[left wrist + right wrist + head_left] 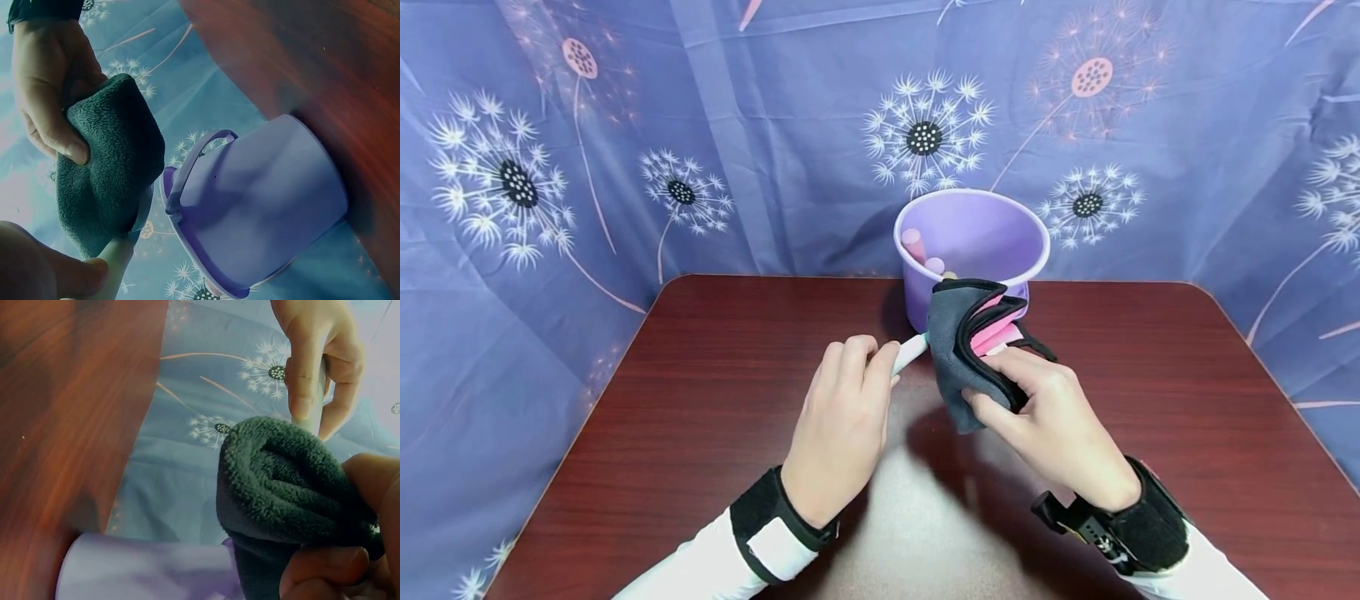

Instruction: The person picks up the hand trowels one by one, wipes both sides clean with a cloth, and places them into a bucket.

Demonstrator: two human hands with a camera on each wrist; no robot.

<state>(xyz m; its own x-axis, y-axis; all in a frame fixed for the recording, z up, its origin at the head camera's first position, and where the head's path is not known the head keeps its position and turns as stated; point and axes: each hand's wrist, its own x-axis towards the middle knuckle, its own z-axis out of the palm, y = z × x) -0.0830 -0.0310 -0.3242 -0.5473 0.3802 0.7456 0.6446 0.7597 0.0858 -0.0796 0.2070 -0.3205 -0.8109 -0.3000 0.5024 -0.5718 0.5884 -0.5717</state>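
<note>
My left hand (841, 421) grips the white handle (910, 354) of a utensil. The cloth covers most of its far end; a pale edge shows beside the cloth in the left wrist view, but I cannot tell the utensil's kind. With thumb and fingers, my right hand (1056, 421) holds a folded dark grey cloth (951, 362) around that end. The cloth has black edging, and bright pink layers (992, 333) show between its folds. In the right wrist view its fuzzy side (250, 494) is rolled over, close by the left fingers.
A purple bucket (916, 296) stands at the table's back edge, just behind the cloth. Pink rounded handle ends (913, 242) poke up inside it. The brown wooden table (700, 400) meets a blue dandelion-print curtain (805, 150) at the back and sides.
</note>
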